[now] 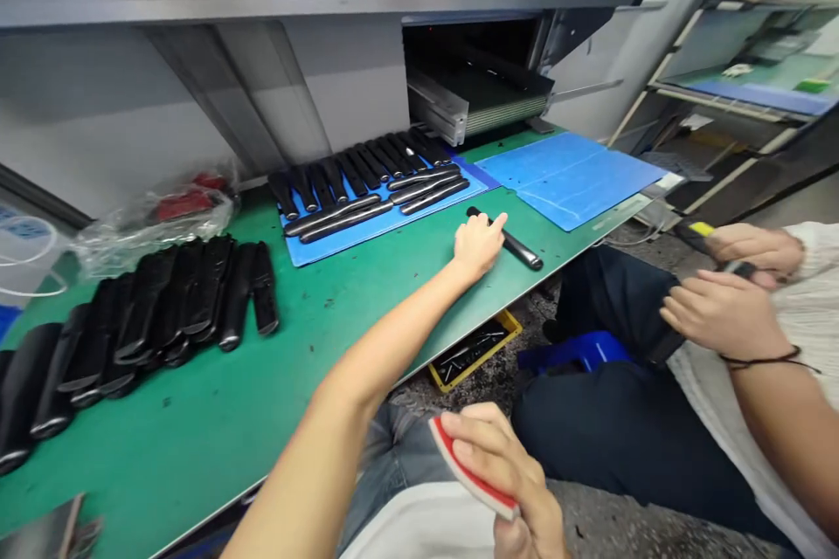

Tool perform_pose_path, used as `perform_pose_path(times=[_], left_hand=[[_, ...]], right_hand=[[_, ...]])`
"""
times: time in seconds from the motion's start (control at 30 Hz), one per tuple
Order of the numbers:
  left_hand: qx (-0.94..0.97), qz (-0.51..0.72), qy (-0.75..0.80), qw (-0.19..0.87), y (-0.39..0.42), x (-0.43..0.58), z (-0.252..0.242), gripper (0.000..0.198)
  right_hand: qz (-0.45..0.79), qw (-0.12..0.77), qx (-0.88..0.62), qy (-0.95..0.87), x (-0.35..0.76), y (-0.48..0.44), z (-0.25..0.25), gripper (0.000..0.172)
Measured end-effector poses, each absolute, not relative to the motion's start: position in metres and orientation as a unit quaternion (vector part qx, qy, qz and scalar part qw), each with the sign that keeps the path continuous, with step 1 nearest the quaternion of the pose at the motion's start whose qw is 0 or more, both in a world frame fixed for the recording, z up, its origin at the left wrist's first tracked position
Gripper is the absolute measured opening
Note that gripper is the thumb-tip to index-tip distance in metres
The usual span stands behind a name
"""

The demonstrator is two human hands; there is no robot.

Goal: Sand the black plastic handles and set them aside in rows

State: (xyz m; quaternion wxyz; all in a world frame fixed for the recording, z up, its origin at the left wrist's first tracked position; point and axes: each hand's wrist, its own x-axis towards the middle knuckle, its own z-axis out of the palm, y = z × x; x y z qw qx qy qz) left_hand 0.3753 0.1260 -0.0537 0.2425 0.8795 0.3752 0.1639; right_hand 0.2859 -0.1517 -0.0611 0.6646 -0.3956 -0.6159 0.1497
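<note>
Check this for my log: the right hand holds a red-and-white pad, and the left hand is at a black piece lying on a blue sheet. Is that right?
Not quite: the head view shows that black piece lying on the green tabletop, not on a blue sheet. The left hand is at it, and the right hand holds the red-and-white pad.

Red-and-white strip (476, 482), black handle (523, 251)

Handle (523, 251) on table (354, 306), right of pile (174, 297)
</note>
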Motion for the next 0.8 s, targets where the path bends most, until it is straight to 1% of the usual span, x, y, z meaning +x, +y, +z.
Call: perform_pose_path(times=[0.03,0.07,0.13,0.17,0.3,0.4,0.47,0.53,0.57,0.6,0.63,0.67,0.7,0.73,0.8], left_hand=[[0.879,0.137,0.379,0.253,0.119,0.392,-0.053,0.046],[0.877,0.110,0.388,0.262,0.114,0.403,-0.051,0.051],[0.865,0.068,0.415,0.274,0.111,0.409,-0.049,0.062],[0.857,0.057,0.433,0.275,0.113,0.405,-0.049,0.062],[0.815,0.074,0.505,0.275,0.126,0.360,-0.046,0.050],[0.789,0.114,0.512,0.319,0.133,0.306,-0.036,0.052],[0.772,0.146,0.492,0.375,0.129,0.263,-0.025,0.048],[0.746,0.183,0.476,0.428,0.113,0.218,-0.017,0.039],[0.718,0.211,0.470,0.468,0.099,0.196,-0.014,0.041],[0.678,0.247,0.462,0.516,0.083,0.176,-0.013,0.050],[0.603,0.298,0.437,0.597,0.066,0.157,-0.013,0.057],[0.523,0.346,0.402,0.667,0.047,0.140,-0.015,0.057],[0.448,0.388,0.364,0.719,0.030,0.126,-0.018,0.051],[0.372,0.422,0.327,0.760,0.014,0.115,-0.021,0.047],[0.255,0.463,0.286,0.799,-0.008,0.098,-0.026,0.037]], right_hand=[[0.141,0.664,-0.421,-0.602,0.291,-0.158,-0.061,0.047],[0.138,0.663,-0.443,-0.588,0.294,-0.164,-0.061,0.047],[0.144,0.664,-0.468,-0.566,0.300,-0.171,-0.064,0.046],[0.150,0.665,-0.469,-0.562,0.301,-0.172,-0.067,0.046],[0.188,0.674,-0.446,-0.558,0.297,-0.166,-0.073,0.046],[0.241,0.681,-0.424,-0.546,0.292,-0.159,-0.073,0.044],[0.276,0.693,-0.407,-0.528,0.289,-0.155,-0.076,0.045],[0.322,0.709,-0.398,-0.485,0.286,-0.150,-0.081,0.048],[0.353,0.716,-0.397,-0.453,0.284,-0.146,-0.084,0.049],[0.387,0.722,-0.394,-0.416,0.281,-0.141,-0.087,0.049],[0.419,0.728,-0.387,-0.380,0.277,-0.136,-0.089,0.048],[0.447,0.732,-0.379,-0.348,0.274,-0.130,-0.090,0.046],[0.468,0.733,-0.371,-0.326,0.270,-0.124,-0.090,0.045],[0.484,0.731,-0.365,-0.314,0.266,-0.117,-0.089,0.045],[0.501,0.721,-0.362,-0.312,0.261,-0.105,-0.085,0.046]])
